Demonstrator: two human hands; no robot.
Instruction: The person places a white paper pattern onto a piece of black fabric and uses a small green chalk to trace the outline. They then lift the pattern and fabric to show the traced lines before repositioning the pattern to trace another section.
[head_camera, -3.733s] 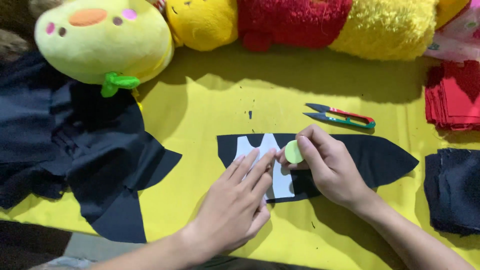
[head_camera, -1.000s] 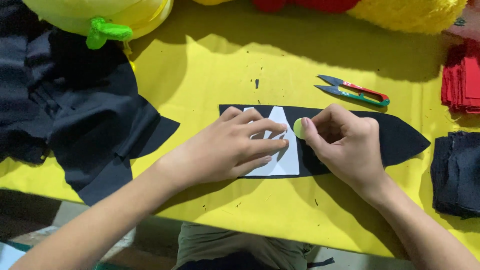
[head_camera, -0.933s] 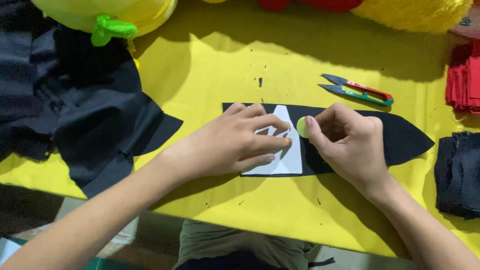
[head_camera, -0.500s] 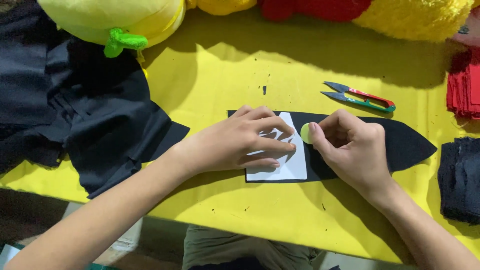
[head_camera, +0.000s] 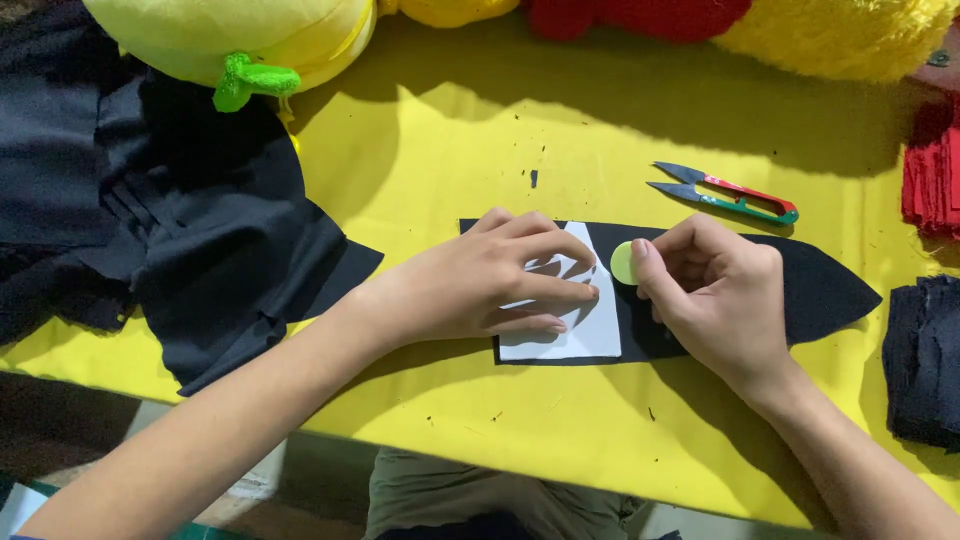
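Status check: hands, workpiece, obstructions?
Left hand flat on white paper template. Right hand pinching round pale-green chalk disc at template edge, over black fabric strip. Thread snips apart.

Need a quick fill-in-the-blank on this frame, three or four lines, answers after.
1. The left hand presses a ____ paper template onto the black fabric strip.
2. The right hand pinches a small round ____ disc.
3. The thread snips lie on the ____ table cover, untouched.

Missing words: white; green; yellow
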